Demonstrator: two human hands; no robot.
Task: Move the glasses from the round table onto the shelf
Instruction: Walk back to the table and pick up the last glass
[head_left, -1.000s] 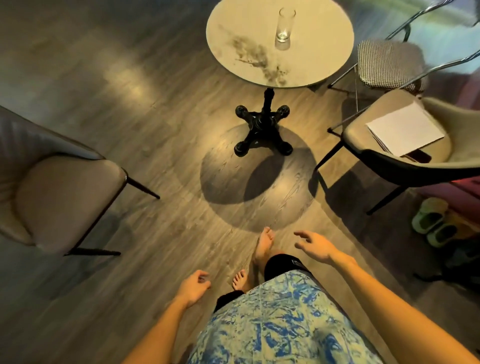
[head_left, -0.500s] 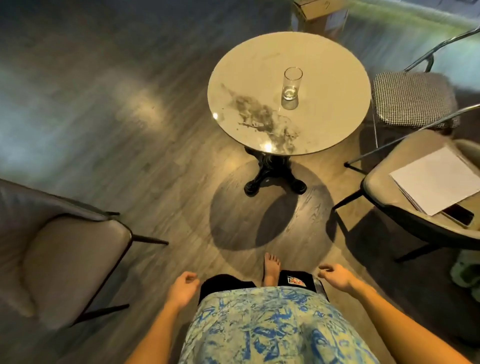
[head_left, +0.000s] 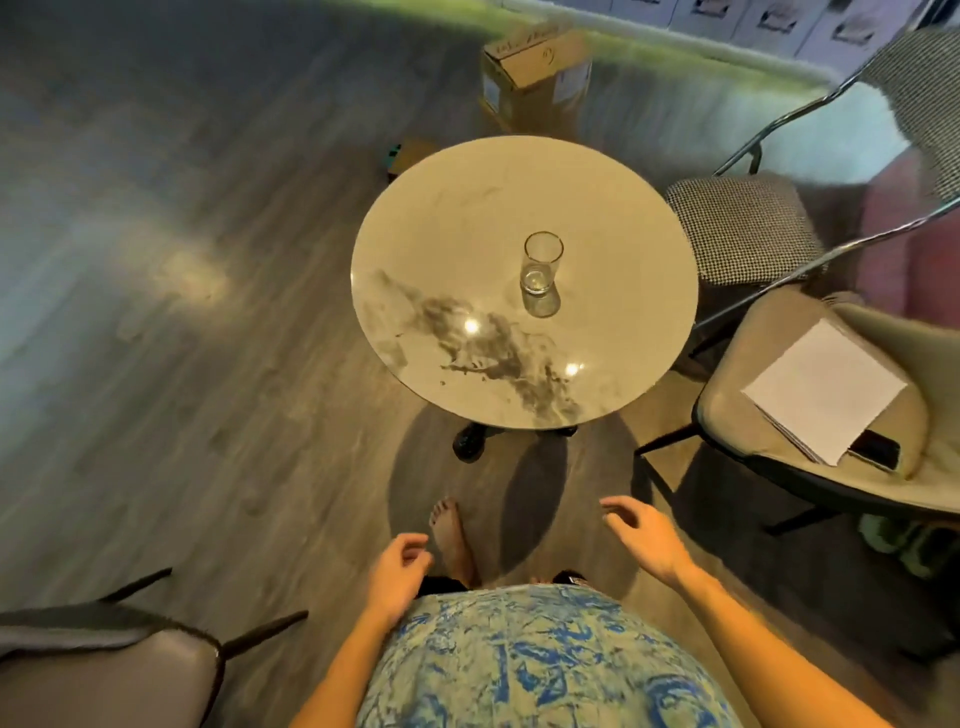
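One clear drinking glass (head_left: 541, 265) stands upright near the middle of the round marble-topped table (head_left: 447, 249), with a little water at its bottom. My left hand (head_left: 397, 574) hangs low in front of my body, fingers loosely curled, holding nothing. My right hand (head_left: 644, 538) is a bit higher and further forward, fingers spread and empty. Both hands are well short of the table's near edge. No shelf is in view.
A beige chair (head_left: 810, 467) with white papers (head_left: 823, 392) and a phone (head_left: 875, 451) stands at the right. A houndstooth chair (head_left: 737, 228) sits behind it. A cardboard box (head_left: 535, 78) lies beyond the table. Another chair (head_left: 104, 670) is at the lower left.
I have stepped closer to the table, so it and the glass now sit lower and larger in view. Both hands stayed empty and rose slightly.
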